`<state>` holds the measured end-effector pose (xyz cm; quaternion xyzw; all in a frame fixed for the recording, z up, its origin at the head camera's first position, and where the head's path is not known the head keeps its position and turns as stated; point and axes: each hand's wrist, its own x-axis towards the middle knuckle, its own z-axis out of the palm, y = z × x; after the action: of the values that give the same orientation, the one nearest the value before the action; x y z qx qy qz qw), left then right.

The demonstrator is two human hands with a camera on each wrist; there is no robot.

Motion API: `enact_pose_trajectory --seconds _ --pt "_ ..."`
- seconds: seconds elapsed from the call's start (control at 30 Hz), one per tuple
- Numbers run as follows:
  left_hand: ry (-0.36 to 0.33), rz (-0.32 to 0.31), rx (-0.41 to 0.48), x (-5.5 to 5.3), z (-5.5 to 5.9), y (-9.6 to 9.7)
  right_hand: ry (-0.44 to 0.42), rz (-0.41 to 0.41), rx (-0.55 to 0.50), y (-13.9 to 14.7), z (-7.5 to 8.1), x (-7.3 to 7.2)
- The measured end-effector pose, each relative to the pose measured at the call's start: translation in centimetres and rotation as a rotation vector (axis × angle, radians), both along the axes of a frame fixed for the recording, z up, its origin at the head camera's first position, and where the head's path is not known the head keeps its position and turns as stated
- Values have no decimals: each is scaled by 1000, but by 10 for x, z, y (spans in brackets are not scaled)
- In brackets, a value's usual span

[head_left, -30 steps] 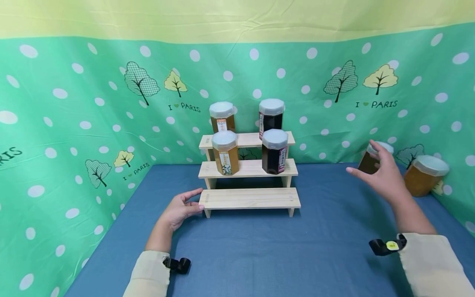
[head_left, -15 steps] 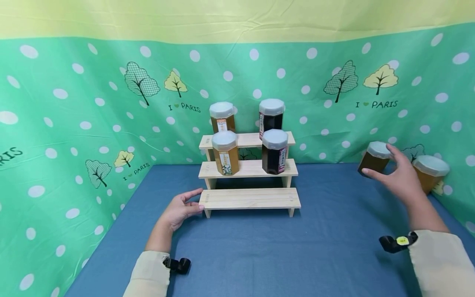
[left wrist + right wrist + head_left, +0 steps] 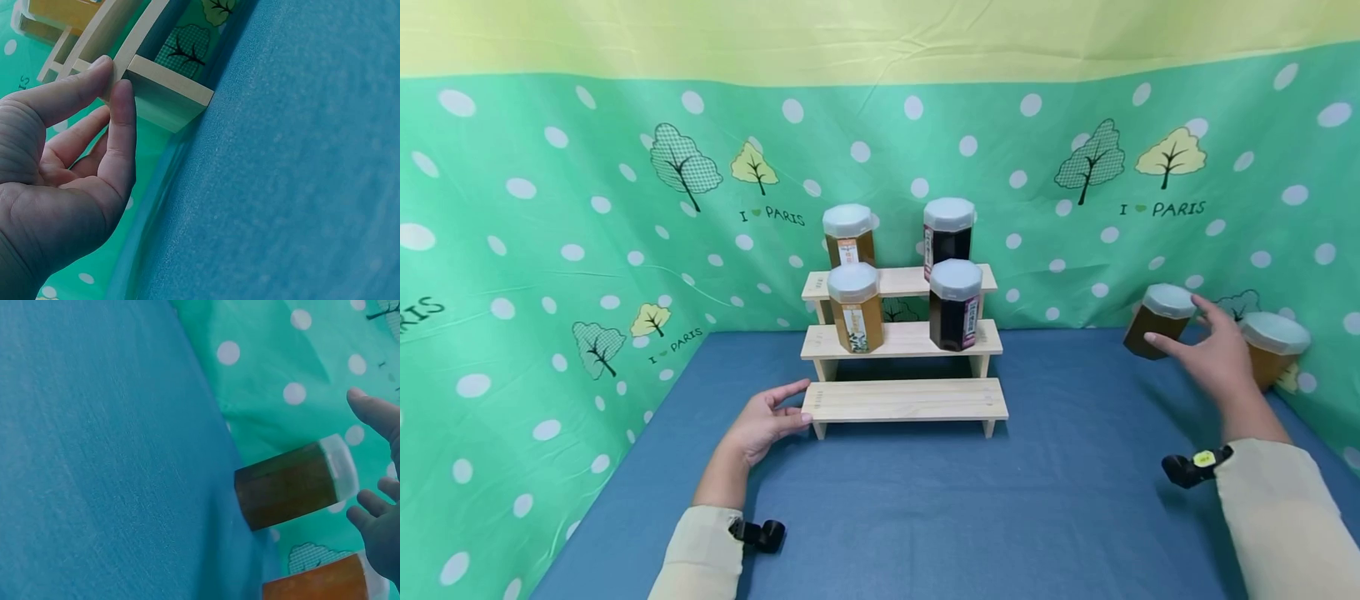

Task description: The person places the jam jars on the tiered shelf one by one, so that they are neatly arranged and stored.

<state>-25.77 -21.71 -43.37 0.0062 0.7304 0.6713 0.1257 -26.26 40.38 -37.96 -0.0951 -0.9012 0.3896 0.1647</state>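
A three-tier wooden display stand [image 3: 905, 401] stands mid-table in the head view. My left hand [image 3: 765, 422] pinches the left end of its lowest board between thumb and finger; the left wrist view shows this hand [image 3: 75, 156] on the board's edge. At the far right is a dark brown jar [image 3: 1156, 325] with a frosted lid. My right hand [image 3: 1213, 350] reaches beside it, thumb and fingers spread. In the right wrist view, a gap shows between this hand [image 3: 381, 506] and the jar's lid [image 3: 340, 467].
An amber jar [image 3: 1273, 337] stands right of the brown one, partly behind my right hand. On the middle tier are a honey-coloured jar [image 3: 856, 312] and a dark jar [image 3: 956, 308]. The top tier bears another amber jar [image 3: 850, 237] and dark jar [image 3: 949, 233]. Polka-dot cloth [image 3: 1037, 250] hangs behind.
My right hand has shifted to the right, from in front of the brown jar to its right side, so more of that jar shows. My left hand has stayed on the stand.
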Motion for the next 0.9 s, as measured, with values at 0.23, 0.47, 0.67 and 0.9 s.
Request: enact_pose_trajectory --seconds 0.23,0.47,0.67,0.9 --pt "-7 4 8 -1 -1 0 -5 -49 -23 10 -9 -13" --pt "-6 8 3 -1 -1 0 -30 -62 -14 17 -11 -27" --pt "-4 13 4 -1 -2 -1 -43 -52 -6 18 -9 -37" --pt "-4 12 -3 -2 -2 -1 -61 -26 9 21 -10 -43"
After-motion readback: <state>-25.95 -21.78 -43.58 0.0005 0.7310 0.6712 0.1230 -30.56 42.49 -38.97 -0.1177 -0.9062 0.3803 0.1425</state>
